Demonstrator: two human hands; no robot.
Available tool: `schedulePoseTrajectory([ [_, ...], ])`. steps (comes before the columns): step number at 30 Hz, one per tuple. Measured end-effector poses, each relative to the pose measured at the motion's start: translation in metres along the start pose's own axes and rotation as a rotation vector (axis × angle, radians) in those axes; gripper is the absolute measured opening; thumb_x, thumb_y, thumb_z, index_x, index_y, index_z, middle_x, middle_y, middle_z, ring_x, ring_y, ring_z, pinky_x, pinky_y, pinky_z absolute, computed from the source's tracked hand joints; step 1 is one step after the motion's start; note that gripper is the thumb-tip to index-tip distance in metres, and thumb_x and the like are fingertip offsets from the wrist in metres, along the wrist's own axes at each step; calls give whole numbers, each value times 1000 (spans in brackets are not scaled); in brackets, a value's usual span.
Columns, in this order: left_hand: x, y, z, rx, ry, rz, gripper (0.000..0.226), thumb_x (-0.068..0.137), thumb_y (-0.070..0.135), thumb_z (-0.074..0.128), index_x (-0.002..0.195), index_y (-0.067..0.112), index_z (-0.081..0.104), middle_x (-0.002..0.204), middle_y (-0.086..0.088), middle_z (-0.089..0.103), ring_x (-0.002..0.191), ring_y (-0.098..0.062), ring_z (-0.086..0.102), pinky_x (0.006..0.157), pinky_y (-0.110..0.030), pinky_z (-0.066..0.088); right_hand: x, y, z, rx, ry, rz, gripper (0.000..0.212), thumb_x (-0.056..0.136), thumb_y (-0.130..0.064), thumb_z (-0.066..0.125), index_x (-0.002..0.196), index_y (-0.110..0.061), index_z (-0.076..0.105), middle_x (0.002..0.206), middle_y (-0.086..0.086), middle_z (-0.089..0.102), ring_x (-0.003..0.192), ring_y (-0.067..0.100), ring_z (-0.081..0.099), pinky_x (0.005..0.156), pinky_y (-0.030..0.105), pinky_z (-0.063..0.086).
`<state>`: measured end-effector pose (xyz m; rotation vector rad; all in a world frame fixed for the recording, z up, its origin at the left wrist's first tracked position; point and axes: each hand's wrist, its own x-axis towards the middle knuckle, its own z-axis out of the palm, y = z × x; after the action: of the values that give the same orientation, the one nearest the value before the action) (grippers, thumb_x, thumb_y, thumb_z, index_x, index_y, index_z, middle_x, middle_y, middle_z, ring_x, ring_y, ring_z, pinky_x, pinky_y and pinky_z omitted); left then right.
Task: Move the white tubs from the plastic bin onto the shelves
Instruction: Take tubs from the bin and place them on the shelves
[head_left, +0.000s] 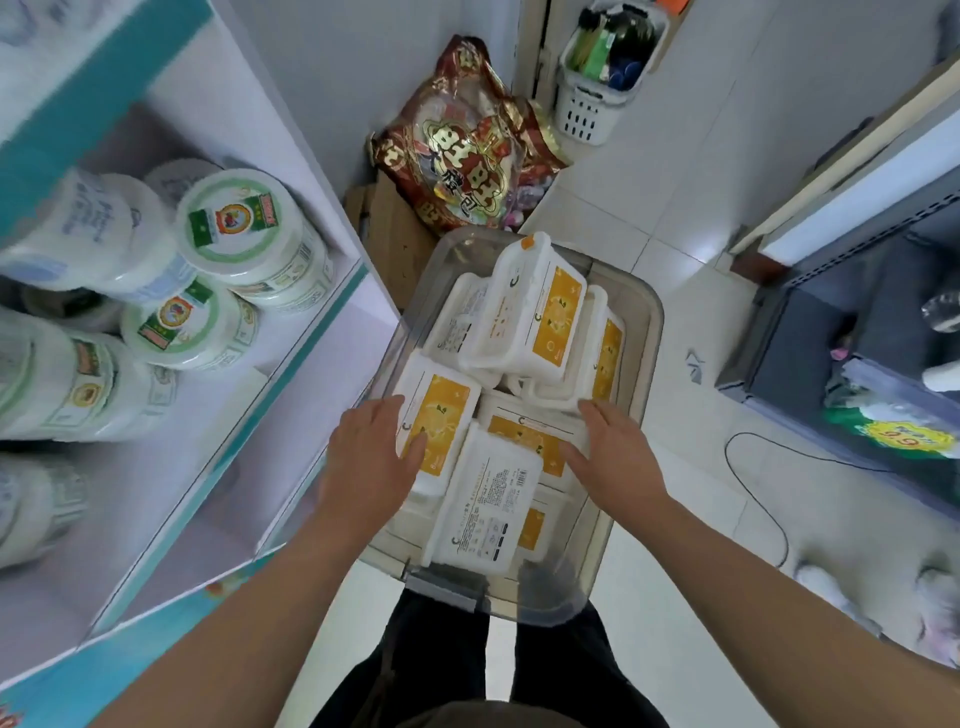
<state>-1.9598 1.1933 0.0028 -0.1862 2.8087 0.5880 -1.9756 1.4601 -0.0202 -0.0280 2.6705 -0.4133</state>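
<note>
Seen from above: clear plastic bin (644, 332) heaped with white tubs (524, 312), none lifted yet. Resting flat on the orange-labelled tub (441, 410) at the bin's left edge: left hand (371, 457), fingers straight, nothing grasped. Likewise released: right hand (615, 457), fingers extended over the right-side tub (524, 431). Between both hands: tilted tub (485, 499), long axis running from near edge to far edge. Shelves (208, 441) directly left of bin; left hand nearer. Judged: grasp pending.
</note>
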Motion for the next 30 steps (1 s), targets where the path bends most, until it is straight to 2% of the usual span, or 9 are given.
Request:
schedulePoseTrajectory([
  [3, -25, -1, 10, -22, -13, -186, 54, 91, 45, 55, 136, 16, 45, 135, -6, 52, 121, -25, 48, 102, -41, 41, 9, -14, -6, 12, -73, -156, 58, 97, -37, 47, 146, -10, 31, 150, 8, 35, 138, 23, 29, 114, 31, 19],
  [6, -44, -5, 22, -75, -37, -373, 59, 90, 48, 55, 137, 16, 40, 137, -6, 50, 124, -25, 47, 104, -43, 42, 22, -31, -10, 83, -133, -258, 56, 96, -38, 46, 144, -11, 35, 147, 7, 40, 136, 21, 33, 110, 32, 27],
  [11, -64, -8, 42, -270, -6, -558, 67, 87, 49, 59, 140, 14, 35, 138, -12, 47, 126, -29, 47, 100, -45, 45, 43, -73, -12, 114, -185, -441, 58, 96, -41, 47, 144, -11, 35, 146, 6, 40, 136, 20, 33, 108, 31, 30],
  [14, -64, -5, 49, -357, 42, -630, 67, 87, 46, 61, 139, 14, 34, 135, -13, 46, 119, -29, 52, 95, -45, 48, 59, -98, -3, 144, -217, -519, 60, 95, -44, 48, 144, -13, 34, 147, 6, 40, 136, 20, 34, 110, 37, 34],
  [18, -57, -2, 56, -428, 92, -705, 65, 86, 46, 62, 136, 16, 34, 117, -11, 55, 104, -25, 56, 78, -38, 48, 89, -125, 13, 127, -275, -506, 66, 93, -47, 49, 147, -16, 28, 151, 6, 33, 140, 21, 29, 110, 40, 32],
  [23, -43, -11, 67, -490, 55, -765, 72, 87, 55, 55, 144, 24, 24, 127, -8, 56, 106, -25, 59, 83, -38, 48, 122, -140, 24, 58, -402, -423, 74, 90, -51, 52, 150, -23, 18, 154, 8, 28, 142, 27, 25, 110, 45, 31],
  [25, -39, -13, 68, -490, 24, -772, 75, 90, 53, 52, 150, 28, 14, 131, -8, 55, 108, -25, 59, 84, -37, 47, 131, -142, 25, 50, -449, -380, 78, 88, -53, 56, 149, -25, 17, 154, 7, 28, 140, 28, 29, 108, 46, 32],
  [27, -33, -14, 68, -506, 12, -775, 74, 92, 48, 52, 151, 31, 10, 125, -8, 57, 105, -25, 59, 80, -34, 44, 138, -144, 24, 26, -480, -384, 81, 85, -56, 58, 147, -24, 18, 153, 7, 31, 138, 29, 33, 106, 45, 34],
  [30, -26, -10, 69, -642, 59, -801, 54, 93, 40, 55, 138, 24, 30, 110, -7, 62, 92, -24, 60, 75, -34, 48, 144, -146, 19, 43, -496, -383, 81, 81, -55, 64, 144, -22, 24, 149, 6, 36, 134, 27, 38, 103, 43, 37],
])
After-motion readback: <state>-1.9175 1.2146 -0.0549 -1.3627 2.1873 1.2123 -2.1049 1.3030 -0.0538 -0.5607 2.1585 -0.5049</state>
